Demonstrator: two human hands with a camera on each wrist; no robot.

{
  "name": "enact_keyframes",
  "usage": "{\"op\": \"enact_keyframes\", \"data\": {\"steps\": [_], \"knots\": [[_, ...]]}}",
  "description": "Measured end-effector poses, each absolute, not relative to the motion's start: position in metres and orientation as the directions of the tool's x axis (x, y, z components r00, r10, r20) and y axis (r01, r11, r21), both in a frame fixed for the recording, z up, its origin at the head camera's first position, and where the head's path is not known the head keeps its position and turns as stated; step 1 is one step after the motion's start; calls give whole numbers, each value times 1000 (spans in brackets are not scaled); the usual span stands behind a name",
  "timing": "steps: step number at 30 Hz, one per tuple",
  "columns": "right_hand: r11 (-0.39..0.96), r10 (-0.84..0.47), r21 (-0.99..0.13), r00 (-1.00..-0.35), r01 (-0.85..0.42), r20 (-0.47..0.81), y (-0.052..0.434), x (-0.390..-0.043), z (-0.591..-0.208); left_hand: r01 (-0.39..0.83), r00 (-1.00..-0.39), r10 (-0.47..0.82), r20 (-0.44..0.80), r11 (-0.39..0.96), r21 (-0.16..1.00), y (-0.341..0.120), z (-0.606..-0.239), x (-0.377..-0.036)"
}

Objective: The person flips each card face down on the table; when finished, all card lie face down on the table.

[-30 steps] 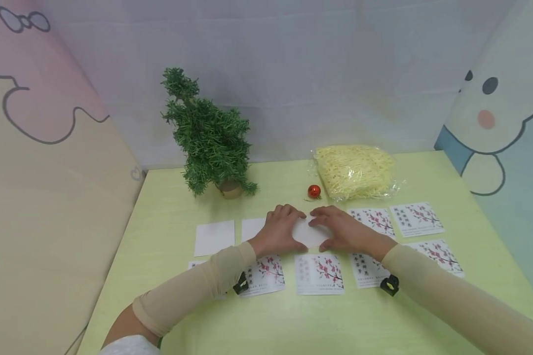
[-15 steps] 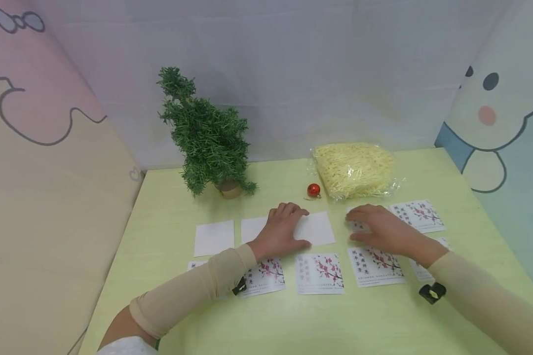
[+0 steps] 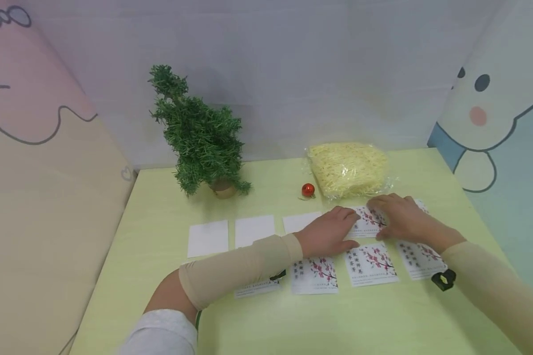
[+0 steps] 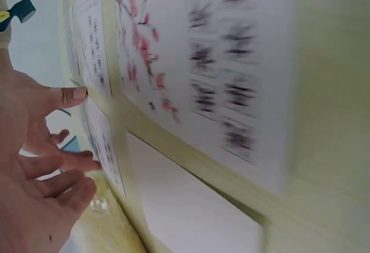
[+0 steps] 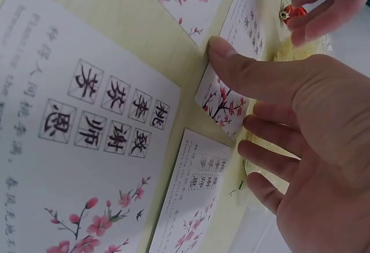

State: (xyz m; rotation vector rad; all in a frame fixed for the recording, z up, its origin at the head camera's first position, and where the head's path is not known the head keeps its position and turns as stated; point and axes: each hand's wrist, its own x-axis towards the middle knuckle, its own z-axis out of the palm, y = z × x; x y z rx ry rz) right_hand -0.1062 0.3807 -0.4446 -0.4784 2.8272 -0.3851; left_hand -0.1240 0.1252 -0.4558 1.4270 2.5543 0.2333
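In the back row lies a white card printed with pink blossom and Chinese characters [image 3: 367, 226]. My left hand [image 3: 328, 231] is at its left edge, and my right hand [image 3: 406, 219] is at its right side, over the gap to another blossom card [image 3: 422, 206]. Both hands have loosely bent fingers and thumbs apart. In the right wrist view, the right thumb [image 5: 248, 71] overlaps the card; whether it touches cannot be told. More blossom cards [image 3: 371, 265] lie in the front row, partly under the forearms. To the left are blank white cards [image 3: 208, 239].
A small artificial tree [image 3: 200, 140] stands at the back left of the pale green table [image 3: 266, 320]. A red bauble [image 3: 308, 190] lies beside a clear bag of yellow shredded paper [image 3: 348, 170]. A white cloth wall [image 3: 271, 74] rises behind.
Both hands were around a blank card. The right hand left it first and moved right; the left hand then followed to the blossom card. The view has turned slightly right.
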Motion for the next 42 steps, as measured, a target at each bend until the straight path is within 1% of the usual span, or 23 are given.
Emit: {"op": "enact_keyframes", "data": {"steps": [4, 7, 11, 16, 19, 21, 23, 25, 29, 32, 34, 35, 39, 42], "knots": [[903, -356, -317, -918, -290, -176, 382, -102, -447, 848, -503, 853, -141, 518, 110, 156, -467, -127], [896, -370, -319, -916, -309, -153, 381, -101, -448, 848, -516, 845, -141, 527, 57, 167, -473, -132], [896, -381, -298, -916, -330, -129, 378, -103, -447, 838, -534, 838, -109, 542, 58, 172, -473, -137], [889, -396, -293, -912, -352, -108, 374, -105, -444, 846, -529, 846, -68, 532, 32, 173, -471, -137], [876, -394, -339, -914, -343, -95, 374, -107, -442, 849, -527, 848, -66, 529, 19, 174, -471, -136], [859, -373, -407, -924, -310, -84, 375, -109, -439, 846, -530, 845, -74, 533, 26, 174, -470, -135], [829, -339, -493, -939, -264, -66, 375, -111, -435, 838, -537, 839, -85, 542, 53, 174, -469, -135], [793, -296, -571, -953, -210, -61, 375, -113, -430, 824, -550, 830, -92, 557, 105, 174, -467, -135], [707, -178, -704, -980, -64, -90, 376, -116, -422, 749, -603, 792, -100, 604, 272, 175, -465, -137], [601, -104, -798, -986, 42, -130, 381, -116, -421, 673, -649, 755, -93, 627, 391, 175, -464, -139], [546, -126, -835, -980, 63, -156, 385, -113, -423, 633, -675, 734, -72, 626, 455, 175, -462, -139], [546, -161, -836, -973, 51, -165, 387, -111, -426, 620, -684, 727, -57, 620, 481, 175, -461, -139], [601, -326, -799, -916, -11, -233, 390, -101, -439, 564, -712, 702, -15, 585, 583, 174, -459, -136], [647, -356, -761, -897, -35, -261, 390, -95, -444, 479, -746, 664, -40, 578, 661, 173, -458, -133]]}}
